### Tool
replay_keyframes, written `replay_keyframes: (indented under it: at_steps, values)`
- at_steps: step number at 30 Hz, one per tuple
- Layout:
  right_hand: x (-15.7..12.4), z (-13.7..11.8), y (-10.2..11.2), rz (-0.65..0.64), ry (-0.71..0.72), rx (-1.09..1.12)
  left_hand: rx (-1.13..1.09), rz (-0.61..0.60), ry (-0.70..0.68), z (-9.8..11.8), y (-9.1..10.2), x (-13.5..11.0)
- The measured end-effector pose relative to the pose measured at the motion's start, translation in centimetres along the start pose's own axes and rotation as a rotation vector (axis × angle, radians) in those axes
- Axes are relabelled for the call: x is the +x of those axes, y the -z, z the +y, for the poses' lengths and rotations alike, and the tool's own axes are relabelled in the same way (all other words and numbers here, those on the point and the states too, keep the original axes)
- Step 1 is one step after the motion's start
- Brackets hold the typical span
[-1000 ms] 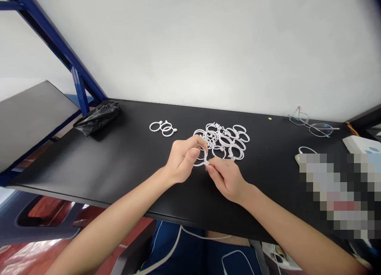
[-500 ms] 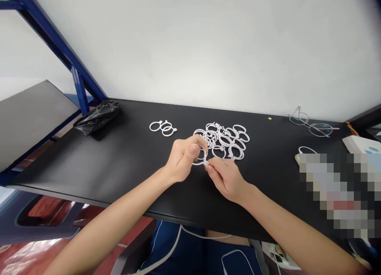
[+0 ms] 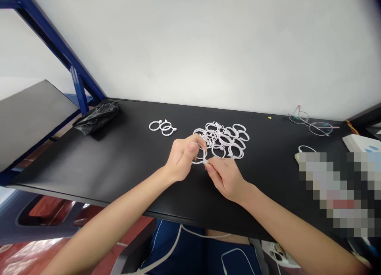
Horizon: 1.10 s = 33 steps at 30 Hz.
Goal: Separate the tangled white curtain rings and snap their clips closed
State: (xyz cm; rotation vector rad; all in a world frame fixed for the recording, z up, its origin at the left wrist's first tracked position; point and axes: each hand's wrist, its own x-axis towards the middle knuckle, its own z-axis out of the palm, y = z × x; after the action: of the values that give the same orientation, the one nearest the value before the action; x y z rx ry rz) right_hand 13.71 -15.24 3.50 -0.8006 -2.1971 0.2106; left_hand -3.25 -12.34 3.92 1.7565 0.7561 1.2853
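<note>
Both hands meet over the middle of a black table (image 3: 119,168), pinching one white plastic ring (image 3: 200,159) between them. My left hand (image 3: 182,158) grips the ring's left side with thumb and fingers curled. My right hand (image 3: 225,176) pinches the ring's small tab at its right end. Just behind the hands lies a heap of several white rings (image 3: 224,140). A few more white rings (image 3: 162,127) lie apart to the left.
A crumpled black bag (image 3: 95,117) sits at the table's far left corner, beside a blue metal frame (image 3: 74,80). Eyeglasses (image 3: 312,124) lie at the far right near the wall. A white box (image 3: 360,144) and a blurred patch sit at the right edge.
Almost nothing has moved; both hands stay pinched on the same ring, with only slight finger shifts.
</note>
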Motion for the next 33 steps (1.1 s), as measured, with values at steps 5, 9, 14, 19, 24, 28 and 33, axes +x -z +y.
replay_keyframes:
  at_steps: [5,9,14,19,24,28,33]
  values:
    - [-0.1,-0.1,-0.3,0.028,0.035,-0.027,-0.006,0.036,0.021,0.0,-0.2,-0.3]
    - [-0.1,-0.3,-0.5,0.026,0.041,-0.028,0.001,0.039,0.001,0.2,-0.2,-0.3]
    - [-0.1,-0.3,-0.5,0.017,0.038,-0.023,0.007,0.037,-0.007,0.2,-0.2,-0.2]
    - [0.0,-0.3,-0.5,0.031,0.034,0.012,-0.025,0.025,-0.002,0.4,-0.1,-0.1]
    - [0.2,-0.4,-0.2,0.092,-0.003,0.075,-0.118,-0.058,0.039,0.6,0.2,0.5]
    - [0.1,-0.4,0.1,0.146,-0.011,0.102,-0.175,-0.054,0.139,0.5,0.1,0.9]
    - [0.0,-0.3,0.2,0.168,-0.027,0.117,-0.309,-0.034,0.226,0.2,0.2,1.5]
